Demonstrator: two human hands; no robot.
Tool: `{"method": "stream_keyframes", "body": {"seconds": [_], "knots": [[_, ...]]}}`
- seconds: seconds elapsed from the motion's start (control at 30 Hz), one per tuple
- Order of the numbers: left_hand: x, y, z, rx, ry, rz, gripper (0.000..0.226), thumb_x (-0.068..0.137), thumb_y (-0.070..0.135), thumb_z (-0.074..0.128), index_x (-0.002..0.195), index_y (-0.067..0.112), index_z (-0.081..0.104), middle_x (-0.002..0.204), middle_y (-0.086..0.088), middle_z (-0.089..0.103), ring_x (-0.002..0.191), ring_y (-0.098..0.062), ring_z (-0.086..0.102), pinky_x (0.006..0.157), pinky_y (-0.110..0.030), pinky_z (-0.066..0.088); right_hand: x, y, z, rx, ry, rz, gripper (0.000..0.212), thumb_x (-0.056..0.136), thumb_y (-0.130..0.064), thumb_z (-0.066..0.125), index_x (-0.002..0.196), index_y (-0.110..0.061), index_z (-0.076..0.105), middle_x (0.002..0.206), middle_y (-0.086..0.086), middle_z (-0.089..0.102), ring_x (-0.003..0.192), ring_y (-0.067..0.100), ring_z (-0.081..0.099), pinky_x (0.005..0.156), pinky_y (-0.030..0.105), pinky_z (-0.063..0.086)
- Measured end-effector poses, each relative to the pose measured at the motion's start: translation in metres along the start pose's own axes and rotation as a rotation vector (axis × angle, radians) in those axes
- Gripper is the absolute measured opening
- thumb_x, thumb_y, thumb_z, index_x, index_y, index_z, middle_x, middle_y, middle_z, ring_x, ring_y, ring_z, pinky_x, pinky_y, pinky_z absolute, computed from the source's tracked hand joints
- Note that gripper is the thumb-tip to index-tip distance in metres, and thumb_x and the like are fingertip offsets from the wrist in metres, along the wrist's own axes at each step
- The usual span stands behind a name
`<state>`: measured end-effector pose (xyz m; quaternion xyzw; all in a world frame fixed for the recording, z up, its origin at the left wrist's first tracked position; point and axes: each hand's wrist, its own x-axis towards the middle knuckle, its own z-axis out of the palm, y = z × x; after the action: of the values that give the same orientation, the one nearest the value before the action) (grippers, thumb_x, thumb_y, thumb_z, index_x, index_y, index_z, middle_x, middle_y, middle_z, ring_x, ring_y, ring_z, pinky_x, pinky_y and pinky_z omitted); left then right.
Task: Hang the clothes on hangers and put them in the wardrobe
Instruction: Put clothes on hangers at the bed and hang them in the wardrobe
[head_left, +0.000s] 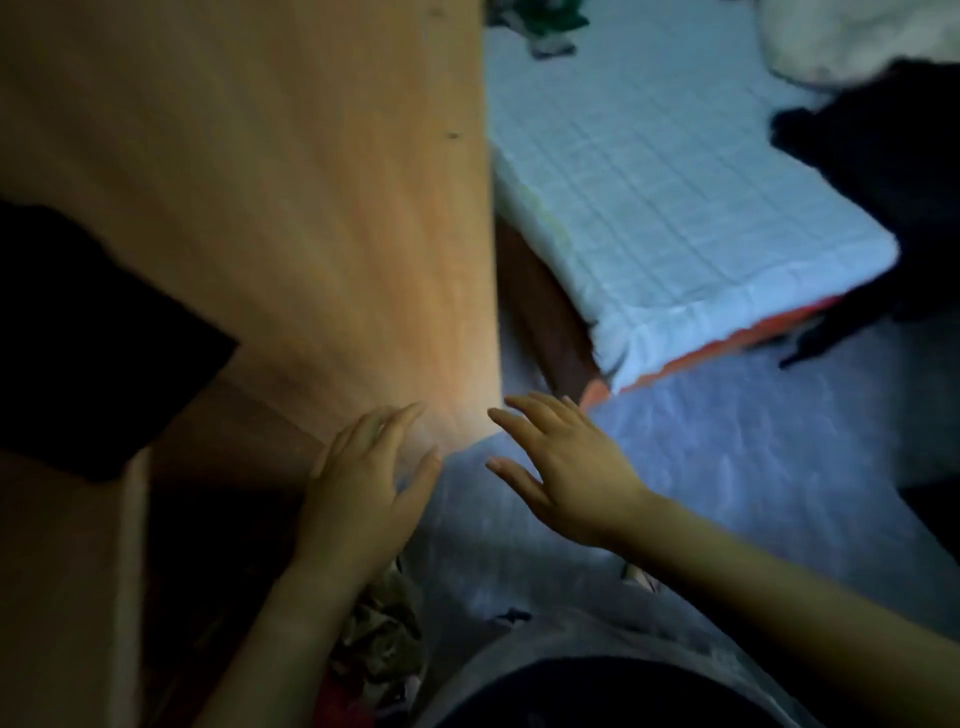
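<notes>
One wardrobe panel (311, 234) just beyond left hand (363, 483), right hand (566, 467)

Wardrobe interior (208, 545) too dark to read, black garment (883, 156) cut by right edge, green cloth (550, 21) blurred

Head cam, steep down, close-up

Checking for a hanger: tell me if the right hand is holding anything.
Empty: the right hand is open, fingers spread, nothing in it.
</notes>
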<state>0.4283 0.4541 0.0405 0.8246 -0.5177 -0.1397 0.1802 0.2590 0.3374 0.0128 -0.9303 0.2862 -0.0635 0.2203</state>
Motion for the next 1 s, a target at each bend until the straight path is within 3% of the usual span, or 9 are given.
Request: {"method": "stream_keyframes", "body": {"seconds": [0.13, 0.3, 0.53, 0.73, 0.87, 1.0], "knots": [[0.050, 0.083, 0.063, -0.011, -0.158, 0.169, 0.067, 0.080, 0.061, 0.032, 0.129, 0.021, 0.053, 0.129, -0.006, 0.055, 0.120, -0.027, 0.049, 0.100, -0.046, 0.041, -0.050, 0.091, -0.036, 0.012, 0.085, 0.227, 0.061, 0.093, -0.056, 0.026, 0.125, -0.011, 0.054, 0.129, 0.015, 0.054, 0.117, 0.033, 0.051, 0.099, 0.046, 0.042], [0.120, 0.228, 0.151, -0.006, -0.233, 0.486, 0.056, 0.085, 0.053, 0.039, 0.124, 0.017, 0.056, 0.119, -0.008, 0.060, 0.109, -0.031, 0.057, 0.088, -0.048, 0.048, -0.124, 0.216, -0.089, 0.037, 0.234, 0.527, 0.059, 0.090, -0.052, 0.034, 0.130, -0.011, 0.050, 0.137, 0.015, 0.047, 0.124, 0.035, 0.045, 0.102, 0.052, 0.038], [0.175, 0.418, 0.246, -0.086, -0.387, 0.752, 0.060, 0.086, 0.057, 0.035, 0.129, 0.020, 0.053, 0.129, -0.003, 0.056, 0.118, -0.026, 0.053, 0.093, -0.052, 0.045, -0.212, 0.344, -0.157, 0.056, 0.360, 0.867, 0.063, 0.089, -0.055, 0.030, 0.132, -0.011, 0.048, 0.138, 0.012, 0.046, 0.127, 0.031, 0.042, 0.104, 0.052, 0.036], [0.237, 0.509, 0.294, -0.067, -0.447, 0.851, 0.056, 0.088, 0.053, 0.036, 0.127, 0.018, 0.055, 0.123, -0.003, 0.059, 0.110, -0.024, 0.057, 0.090, -0.040, 0.048, -0.217, 0.438, -0.193, 0.108, 0.400, 0.960, 0.064, 0.089, -0.055, 0.029, 0.134, -0.013, 0.046, 0.141, 0.010, 0.044, 0.130, 0.028, 0.039, 0.106, 0.050, 0.035], [0.306, 0.560, 0.329, -0.050, -0.430, 0.819, 0.055, 0.087, 0.053, 0.035, 0.124, 0.018, 0.057, 0.119, -0.003, 0.062, 0.105, -0.024, 0.058, 0.086, -0.033, 0.046, -0.184, 0.528, -0.224, 0.116, 0.396, 0.942, 0.066, 0.088, -0.056, 0.026, 0.134, -0.013, 0.046, 0.141, 0.009, 0.044, 0.131, 0.029, 0.038, 0.108, 0.049, 0.033], [0.404, 0.631, 0.363, -0.032, -0.413, 0.817, 0.058, 0.087, 0.054, 0.031, 0.127, 0.019, 0.054, 0.122, -0.003, 0.060, 0.106, -0.025, 0.057, 0.085, -0.036, 0.046, -0.132, 0.637, -0.282, 0.084, 0.420, 0.901, 0.067, 0.088, -0.054, 0.026, 0.135, -0.011, 0.046, 0.139, 0.010, 0.046, 0.129, 0.030, 0.041, 0.107, 0.050, 0.033]]}}
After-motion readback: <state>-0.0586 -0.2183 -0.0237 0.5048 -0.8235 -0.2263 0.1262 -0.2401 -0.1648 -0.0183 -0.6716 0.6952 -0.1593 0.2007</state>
